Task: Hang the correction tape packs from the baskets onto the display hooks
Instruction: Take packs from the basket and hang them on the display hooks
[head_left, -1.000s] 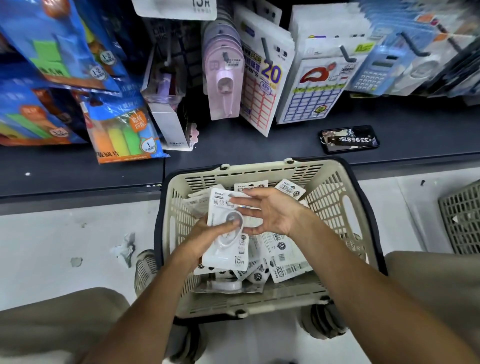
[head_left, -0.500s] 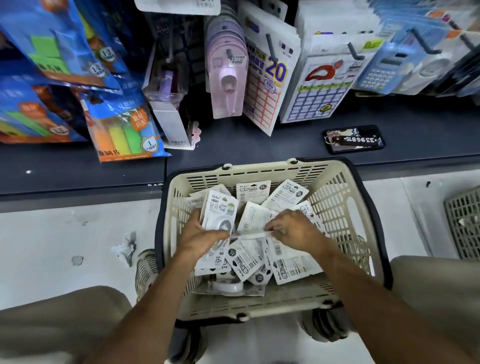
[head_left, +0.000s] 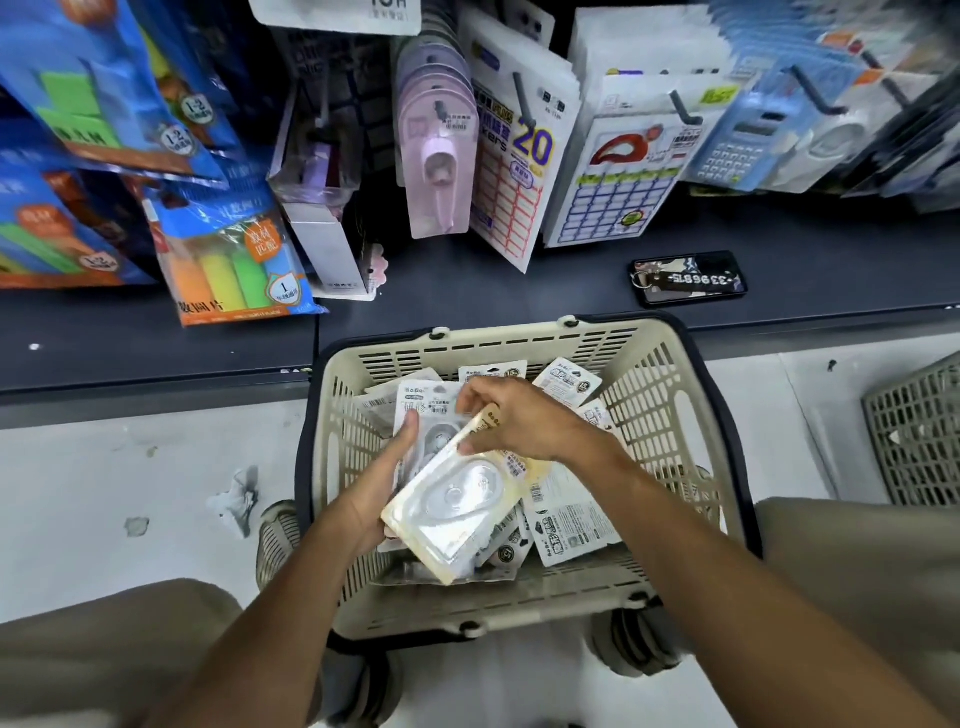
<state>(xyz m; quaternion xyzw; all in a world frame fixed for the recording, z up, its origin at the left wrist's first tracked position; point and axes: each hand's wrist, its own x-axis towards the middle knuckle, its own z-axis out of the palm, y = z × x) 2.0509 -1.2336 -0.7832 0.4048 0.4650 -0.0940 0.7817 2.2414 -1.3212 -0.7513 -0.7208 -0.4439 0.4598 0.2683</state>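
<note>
A beige plastic basket (head_left: 670, 415) stands on the floor between my knees, with several white correction tape packs (head_left: 569, 382) loose inside. My left hand (head_left: 382, 483) grips a small stack of packs (head_left: 423, 410) from the left side. My right hand (head_left: 524, 421) pinches the top end of a cream-edged blister pack (head_left: 457, 506) that lies tilted across that stack. Above the dark shelf, display hooks (head_left: 522, 101) carry hanging goods, among them pink correction tape packs (head_left: 439, 161).
A phone with a key tag (head_left: 688, 280) lies on the dark shelf (head_left: 519, 296) behind the basket. A grey crate (head_left: 919, 431) stands at the right. Blue packets of coloured counters (head_left: 228, 254) hang at the left. White floor lies on both sides of the basket.
My right hand has lifted a cream-edged pack out of the basket and brought it onto the stack in my left hand. The left hand has kept its packs and risen slightly.
</note>
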